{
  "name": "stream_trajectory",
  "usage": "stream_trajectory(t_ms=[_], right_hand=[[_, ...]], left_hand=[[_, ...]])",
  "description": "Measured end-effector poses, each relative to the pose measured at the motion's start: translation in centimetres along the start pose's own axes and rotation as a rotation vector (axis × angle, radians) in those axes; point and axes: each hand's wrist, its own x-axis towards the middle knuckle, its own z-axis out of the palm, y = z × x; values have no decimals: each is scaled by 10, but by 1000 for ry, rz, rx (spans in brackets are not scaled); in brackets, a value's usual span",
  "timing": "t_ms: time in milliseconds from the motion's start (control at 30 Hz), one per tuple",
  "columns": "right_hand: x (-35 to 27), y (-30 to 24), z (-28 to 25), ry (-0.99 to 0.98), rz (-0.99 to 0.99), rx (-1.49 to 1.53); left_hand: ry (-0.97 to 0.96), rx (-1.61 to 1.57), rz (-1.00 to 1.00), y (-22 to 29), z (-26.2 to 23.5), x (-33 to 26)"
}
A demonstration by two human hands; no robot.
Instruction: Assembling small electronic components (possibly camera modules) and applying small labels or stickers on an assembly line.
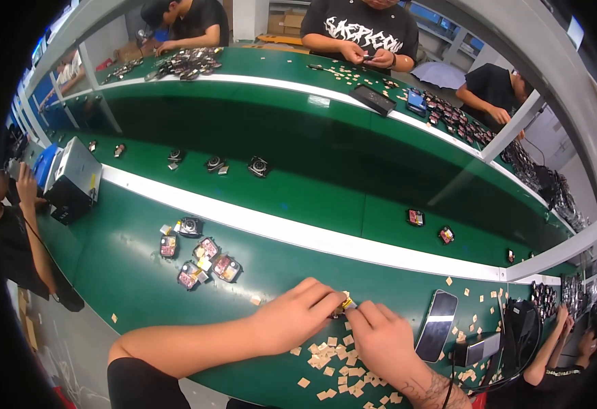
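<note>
Between my two hands is a small electronic module [339, 313], dark with a yellow and silver part on top, mostly covered by fingers. My left hand [297, 312] is closed with its fingers around the module's left side. My right hand [382, 339] is closed too, its thumb and fingertips pressed at the yellow and silver part. Just below the hands lie many small tan square pieces [339, 361], scattered on the green table [135, 273]. Further left, several similar modules [206, 249] sit in a loose group, some showing reddish insides, one a round black face.
Right of my hand lie a phone [438, 326] and a black box-shaped device [476, 350] with cables. Beyond the white rail [298, 235], spaced modules [258, 166] rest on a green belt. A grey box [75, 180] stands at left. Several people work around.
</note>
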Motion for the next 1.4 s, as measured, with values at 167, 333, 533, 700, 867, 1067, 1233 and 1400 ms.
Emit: stream_trajectory(t_ms=[167,333,533,700,867,1067,1233,1400], right_hand=[[-2,10,15,106,145,279],[2,19,2,137,173,633],[-5,31,15,76,-114,375],[1,19,16,101,207,795],[1,26,11,-10,202,831],[0,36,0,-111,155,811],[-1,19,1,-48,127,642],[3,9,4,4,102,589]], left_hand=[[6,-24,-21,2,-2,0],[4,-92,-74,-2,-2,-2],[-22,-108,53,-6,-6,-2],[-44,-76,77,-7,-5,-4],[-63,-6,137,-10,-6,-7],[-76,178,235,-10,-4,-11],[-83,231,263,-5,-6,-12],[-67,215,223,-8,-4,-12]])
